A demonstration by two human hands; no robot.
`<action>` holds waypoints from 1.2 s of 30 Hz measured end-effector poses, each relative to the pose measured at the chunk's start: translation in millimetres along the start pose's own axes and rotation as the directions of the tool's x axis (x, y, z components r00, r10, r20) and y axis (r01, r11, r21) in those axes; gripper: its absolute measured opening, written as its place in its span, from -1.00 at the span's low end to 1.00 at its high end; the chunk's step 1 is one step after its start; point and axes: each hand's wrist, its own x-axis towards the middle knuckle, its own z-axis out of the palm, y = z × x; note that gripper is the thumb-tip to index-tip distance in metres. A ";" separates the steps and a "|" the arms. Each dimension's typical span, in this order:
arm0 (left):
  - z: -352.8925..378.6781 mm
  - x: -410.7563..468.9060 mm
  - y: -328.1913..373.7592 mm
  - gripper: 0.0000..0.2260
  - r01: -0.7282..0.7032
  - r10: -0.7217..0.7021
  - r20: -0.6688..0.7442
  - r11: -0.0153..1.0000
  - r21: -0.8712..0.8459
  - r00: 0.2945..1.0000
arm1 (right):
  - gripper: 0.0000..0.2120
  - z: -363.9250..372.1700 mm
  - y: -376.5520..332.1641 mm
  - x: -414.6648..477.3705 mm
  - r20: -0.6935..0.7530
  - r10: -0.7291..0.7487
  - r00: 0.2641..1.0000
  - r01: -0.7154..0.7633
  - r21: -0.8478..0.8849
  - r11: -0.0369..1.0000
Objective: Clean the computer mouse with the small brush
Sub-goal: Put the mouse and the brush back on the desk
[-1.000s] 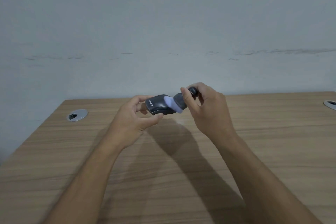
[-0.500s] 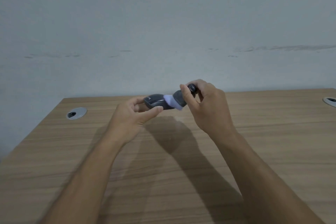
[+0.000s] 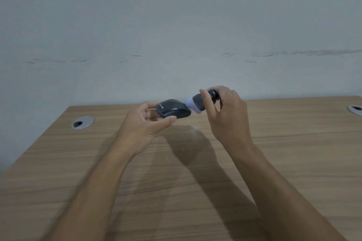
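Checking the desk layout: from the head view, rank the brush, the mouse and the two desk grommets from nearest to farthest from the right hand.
1. Brush, held in the right hand.
2. Mouse, just left.
3. Right grommet, far right.
4. Left grommet, far left.

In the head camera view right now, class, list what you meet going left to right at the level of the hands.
cable grommet → left hand → computer mouse → small brush → right hand → second grommet at the desk's right edge.
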 end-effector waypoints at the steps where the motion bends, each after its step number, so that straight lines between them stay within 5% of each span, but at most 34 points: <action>1: 0.9 -1.6 0.5 -0.60 -0.039 0.037 0.024 0.997 0.068 0.999 | -0.77 0.5 -2.2 -0.8 -0.005 0.004 1.000 -0.004 0.010 1.000; 7: 3.1 -9.2 3.6 -0.50 -0.224 0.231 0.035 0.879 0.421 0.972 | -0.80 -6.8 -22.8 1.2 0.120 -0.107 0.987 0.083 0.188 0.979; 13: 2.0 -10.9 3.4 -0.42 -0.328 0.320 0.105 0.799 0.503 0.942 | -0.74 -1.4 1.1 3.1 -0.016 0.003 1.000 -0.003 -0.027 1.000; 17: 7.3 -10.3 -0.5 -0.42 -0.347 0.346 0.122 0.726 0.594 0.930 | -0.74 1.2 -10.9 0.3 0.015 -0.041 0.999 0.040 0.028 0.999; 21: 7.5 -7.8 -12.2 -0.46 -0.252 0.247 0.082 0.808 0.532 0.966 | -0.75 1.7 -18.0 0.5 0.150 -0.097 0.984 0.085 0.086 0.993; 27: 14.6 0.1 -41.9 -0.54 -0.007 0.056 -0.131 0.938 0.347 0.990 | -0.75 9.3 23.7 -11.4 0.178 0.062 0.982 -0.057 -0.037 0.998; 36: 36.2 -6.8 -58.4 -0.47 0.135 0.029 -0.267 0.807 0.575 0.963 | -0.63 23.7 48.6 -35.7 0.458 0.036 0.888 0.086 -0.243 0.966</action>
